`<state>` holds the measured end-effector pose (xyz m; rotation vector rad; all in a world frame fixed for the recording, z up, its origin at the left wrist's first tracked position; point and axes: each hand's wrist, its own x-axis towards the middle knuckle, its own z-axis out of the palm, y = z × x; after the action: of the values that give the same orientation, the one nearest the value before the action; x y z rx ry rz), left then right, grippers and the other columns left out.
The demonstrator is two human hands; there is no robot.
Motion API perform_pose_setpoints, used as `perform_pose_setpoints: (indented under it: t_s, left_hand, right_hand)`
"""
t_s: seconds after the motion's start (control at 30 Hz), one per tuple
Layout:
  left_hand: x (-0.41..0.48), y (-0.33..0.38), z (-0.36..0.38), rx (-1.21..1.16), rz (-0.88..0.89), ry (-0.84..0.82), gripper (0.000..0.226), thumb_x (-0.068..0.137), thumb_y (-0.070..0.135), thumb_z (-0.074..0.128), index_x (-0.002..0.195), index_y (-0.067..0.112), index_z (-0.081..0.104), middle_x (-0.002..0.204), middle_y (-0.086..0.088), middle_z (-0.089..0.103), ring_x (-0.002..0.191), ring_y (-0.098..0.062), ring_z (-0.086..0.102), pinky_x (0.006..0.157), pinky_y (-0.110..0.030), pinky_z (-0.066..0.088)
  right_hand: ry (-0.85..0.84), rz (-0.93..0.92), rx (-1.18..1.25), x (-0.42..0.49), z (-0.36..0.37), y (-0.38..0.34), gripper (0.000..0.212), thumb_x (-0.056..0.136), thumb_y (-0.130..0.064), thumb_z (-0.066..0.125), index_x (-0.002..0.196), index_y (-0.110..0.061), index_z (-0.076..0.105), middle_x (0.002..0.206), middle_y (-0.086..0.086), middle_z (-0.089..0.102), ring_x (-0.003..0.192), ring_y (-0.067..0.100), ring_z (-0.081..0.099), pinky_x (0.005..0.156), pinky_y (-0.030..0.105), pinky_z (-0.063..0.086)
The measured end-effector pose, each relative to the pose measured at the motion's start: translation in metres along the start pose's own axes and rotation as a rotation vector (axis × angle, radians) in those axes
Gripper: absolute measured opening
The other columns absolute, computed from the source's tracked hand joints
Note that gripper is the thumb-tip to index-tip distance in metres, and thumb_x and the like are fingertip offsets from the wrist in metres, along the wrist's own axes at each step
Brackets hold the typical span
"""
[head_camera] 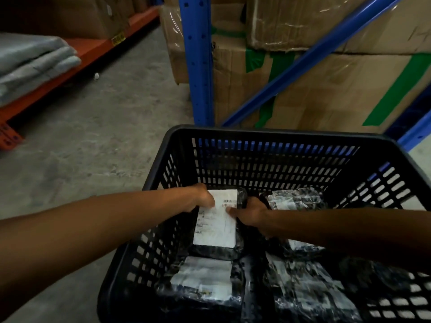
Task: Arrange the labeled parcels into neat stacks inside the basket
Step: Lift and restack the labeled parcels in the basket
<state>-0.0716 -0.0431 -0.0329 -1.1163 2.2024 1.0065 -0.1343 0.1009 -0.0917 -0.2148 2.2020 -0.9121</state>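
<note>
A black slatted basket [275, 136] stands on the floor and holds several black plastic-wrapped parcels with white labels. Both hands reach inside it. My left hand [202, 198] grips the upper left edge of a labeled parcel [215, 227] at the basket's left side. My right hand [250, 214] holds the same parcel's right edge, thumb on the label. Another parcel [203, 279] lies in front of it. A further parcel [295, 198] sits at the far right, and one more parcel [307, 290] lies near right, partly hidden under my right forearm.
Blue rack uprights [198, 59] with large taped cardboard boxes [326, 89] stand right behind the basket. An orange shelf [77, 54] with folded grey fabric [32, 64] runs along the left. Grey concrete floor [105, 127] lies between them.
</note>
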Motion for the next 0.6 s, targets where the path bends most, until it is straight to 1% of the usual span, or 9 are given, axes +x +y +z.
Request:
perform_pose_setpoints:
  t_s: [0.1,0.17,0.2,0.3,0.37,0.43,0.5,0.53,0.6]
  left_hand:
    - [-0.002,0.005,0.009,0.204,0.005,0.110,0.061,0.098,0.013,0.050,0.152,0.000,0.027,0.152,-0.018,0.040,0.139,-0.031,0.044,0.111,-0.034,0.042]
    - [-0.001,0.006,0.007,0.245,0.003,0.119,0.061,0.097,0.012,0.051,0.152,0.000,0.027,0.151,-0.017,0.041,0.138,-0.030,0.045,0.110,-0.032,0.043]
    - [-0.002,0.006,0.005,0.258,0.003,0.105,0.059,0.095,0.010,0.053,0.149,0.000,0.032,0.148,-0.017,0.044,0.135,-0.030,0.048,0.108,-0.032,0.045]
    - [-0.009,0.004,-0.003,0.423,0.083,0.061,0.047,0.096,0.010,0.051,0.142,0.001,0.044,0.143,-0.017,0.051,0.129,-0.031,0.054,0.106,-0.035,0.048]
    - [-0.020,0.004,-0.006,0.492,0.151,0.033,0.046,0.097,0.011,0.050,0.141,0.003,0.047,0.141,-0.015,0.052,0.126,-0.030,0.055,0.102,-0.033,0.050]
    - [-0.034,0.005,-0.008,0.613,0.217,-0.009,0.043,0.096,0.013,0.051,0.138,0.007,0.052,0.139,-0.012,0.055,0.123,-0.028,0.058,0.097,-0.031,0.052]
    - [-0.056,0.004,-0.009,0.836,0.271,-0.060,0.045,0.094,0.016,0.056,0.138,0.008,0.054,0.139,-0.009,0.057,0.123,-0.026,0.060,0.089,-0.028,0.051]
    - [-0.070,0.000,-0.009,0.935,0.278,-0.113,0.049,0.092,0.019,0.060,0.139,0.009,0.054,0.139,-0.008,0.057,0.124,-0.025,0.059,0.087,-0.026,0.049]
    - [-0.096,-0.008,-0.005,1.143,0.278,-0.279,0.060,0.086,0.027,0.071,0.140,0.009,0.054,0.140,-0.006,0.057,0.125,-0.023,0.057,0.087,-0.024,0.045]
  right_hand:
    - [-0.018,0.040,-0.004,0.006,0.003,0.000,0.050,0.086,-0.036,0.073,0.125,-0.006,0.064,0.127,0.013,0.067,0.113,0.031,0.064,0.096,0.040,0.056]
    - [-0.025,0.011,0.043,0.007,0.004,0.003,0.046,0.087,-0.029,0.073,0.127,-0.007,0.064,0.128,0.013,0.067,0.114,0.031,0.064,0.097,0.043,0.055]
    - [-0.028,-0.003,0.066,0.006,0.005,0.004,0.049,0.087,-0.025,0.074,0.130,-0.007,0.060,0.129,0.013,0.066,0.114,0.030,0.064,0.098,0.043,0.055]
    - [-0.065,-0.045,0.179,-0.003,0.002,-0.003,0.074,0.087,-0.013,0.074,0.147,-0.006,0.033,0.136,0.012,0.060,0.119,0.030,0.061,0.099,0.040,0.053]
    - [-0.087,-0.110,0.200,-0.012,-0.005,-0.013,0.071,0.088,-0.007,0.072,0.147,-0.006,0.034,0.137,0.012,0.060,0.115,0.027,0.062,0.095,0.038,0.054]
    - [-0.056,-0.211,-0.005,-0.025,-0.018,-0.023,0.077,0.089,-0.008,0.069,0.153,-0.010,0.026,0.136,0.013,0.060,0.111,0.028,0.063,0.093,0.040,0.056]
    - [-0.076,-0.358,-0.331,-0.042,-0.033,-0.028,0.085,0.089,-0.011,0.068,0.157,-0.015,0.017,0.145,0.012,0.053,0.120,0.030,0.059,0.098,0.042,0.055]
    - [-0.147,-0.422,-0.454,-0.053,-0.038,-0.028,0.086,0.089,-0.012,0.069,0.157,-0.015,0.017,0.151,0.011,0.047,0.128,0.029,0.055,0.102,0.041,0.052]
    - [-0.366,-0.511,-0.652,-0.078,-0.045,-0.023,0.085,0.086,-0.018,0.073,0.155,-0.015,0.024,0.156,0.006,0.041,0.137,0.024,0.047,0.110,0.034,0.044]
